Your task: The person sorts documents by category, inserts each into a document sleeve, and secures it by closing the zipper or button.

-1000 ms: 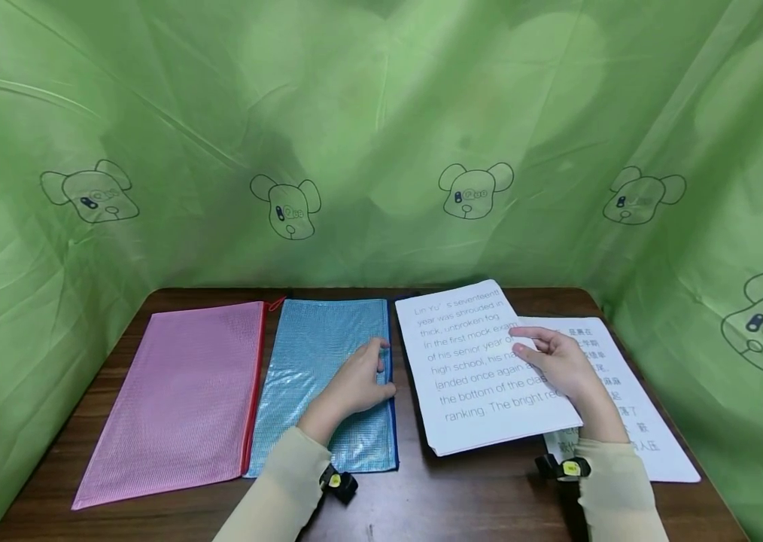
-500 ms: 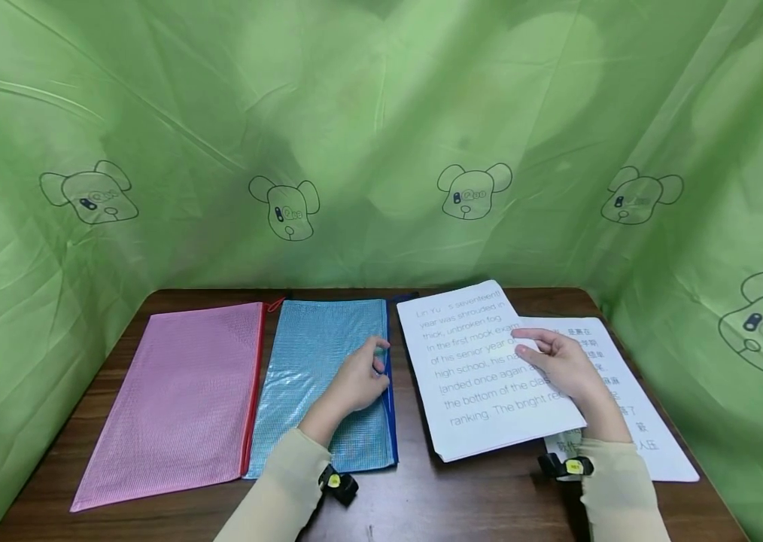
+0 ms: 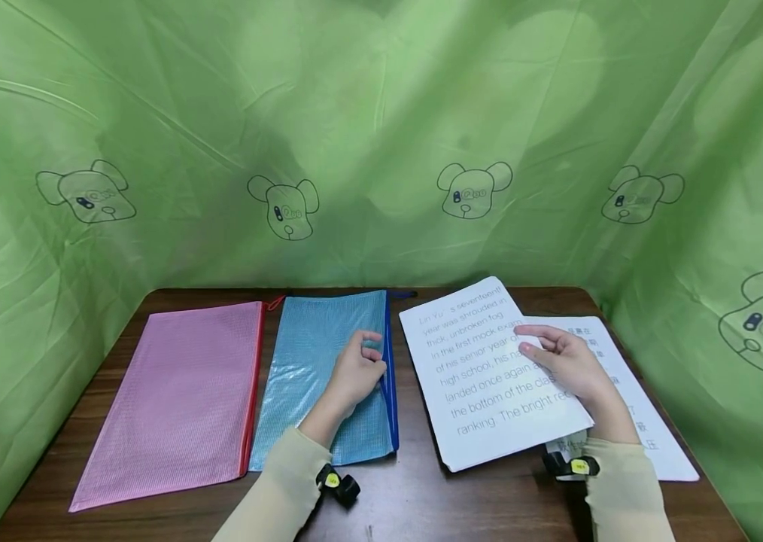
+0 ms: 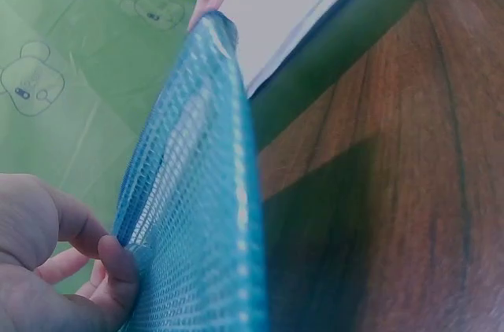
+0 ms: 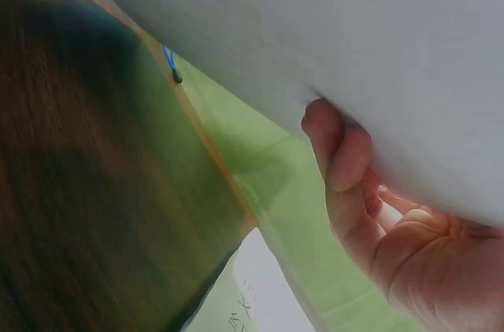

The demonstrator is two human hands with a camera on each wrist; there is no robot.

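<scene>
The left hand (image 3: pixel 354 373) pinches the blue mesh zip pouch's (image 3: pixel 317 376) lifted edge with curled fingers (image 4: pixel 118 265), while the right hand (image 3: pixel 567 365) pinches the white printed sheet (image 3: pixel 483 391) above the brown wooden desk (image 3: pixel 422 497).

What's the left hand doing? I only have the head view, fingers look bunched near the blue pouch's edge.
Observer: Left wrist view shows the left hand pinching the blue mesh pouch, its edge raised off the table.
Operator: And the right hand under the sheets?
Observer: Right wrist view: fingers curl beneath the white paper stack, carrying it clear of the wood.
Operator: Anything else under there?
Observer: A second printed sheet lies flat below.
</scene>
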